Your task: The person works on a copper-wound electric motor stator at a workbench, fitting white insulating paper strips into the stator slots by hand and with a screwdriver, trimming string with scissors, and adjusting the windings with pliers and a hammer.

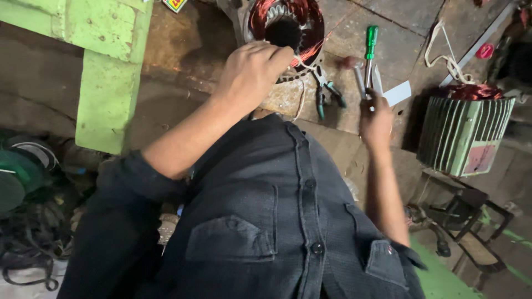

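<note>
left hand grip: the left hand point(252, 69) is curled, fingertips pressed onto the lower rim of the round motor stator wound with copper-red wire point(288, 25); whether a strand is pinched cannot be told.
right hand grip: the right hand point(376, 119) is clenched around a bundle of thin flat strips, white and grey point(372, 83), which stick up towards 12 o'clock.
stator from the grips: it lies at about 1 o'clock of the left hand, touching it, and at about 10 o'clock of the right hand, well apart; the left hand is nearer.
long axis: the strips run along 6–12 o'clock; the stator bore faces the camera.
nearby tools: the grey pliers with teal handles point(327, 91) lie between the hands; the screwdriver with a translucent green handle point(370, 44) lies at 12 o'clock of the right hand.
further out: the ribbed green motor housing point(463, 133) stands at 3 o'clock of the right hand.
hidden: the stator's top is cut off by the frame edge; fingertips of both hands are hard to make out; the dark shirt point(266, 221) covers the lower ground.
</note>
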